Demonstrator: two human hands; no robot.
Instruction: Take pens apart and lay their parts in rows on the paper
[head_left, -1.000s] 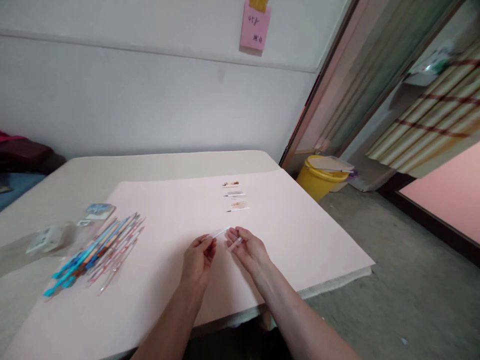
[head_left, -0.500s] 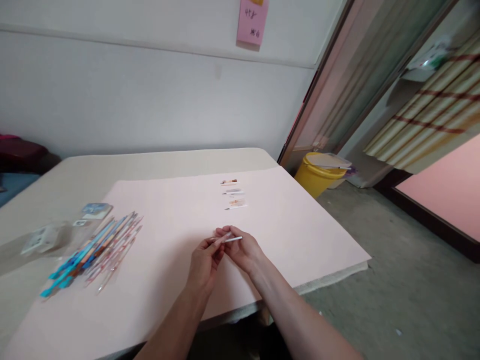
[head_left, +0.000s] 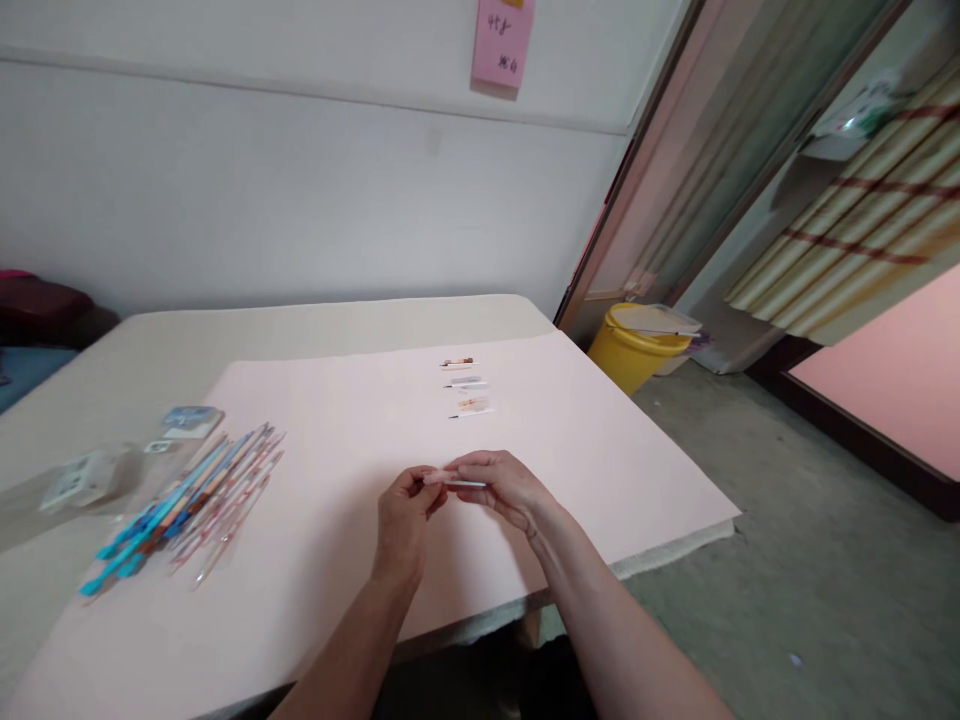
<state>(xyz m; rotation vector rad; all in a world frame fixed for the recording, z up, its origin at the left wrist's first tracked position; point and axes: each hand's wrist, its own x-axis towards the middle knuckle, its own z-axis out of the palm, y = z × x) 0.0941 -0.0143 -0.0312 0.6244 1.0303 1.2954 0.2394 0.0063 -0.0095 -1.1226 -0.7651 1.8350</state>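
In front of me, over the pink sheet, my two hands meet. My left hand (head_left: 403,515) is closed in a pinch at one end of a thin white pen refill (head_left: 471,485). My right hand (head_left: 506,488) has its fingers closed over the refill from the other side. A small translucent pinkish piece (head_left: 439,477) lies along the refill between the fingertips; its exact shape is too small to make out. Beyond my hands, a few similar white refills with dark tips (head_left: 471,413) lie in a column, each beside a small printed piece (head_left: 472,404).
A bundle of pens (head_left: 202,490), some with blue clips, lies on the left. Near it are a blue-and-white packet (head_left: 193,421) and a clear plastic bag (head_left: 82,480). The pink sheet (head_left: 337,420) covers the white table (head_left: 300,325). A yellow bin (head_left: 634,350) stands on the floor beyond.
My right hand has turned from palm up to fingers over the refill, rising slightly. My left hand has shifted a little left and up, still pinching.
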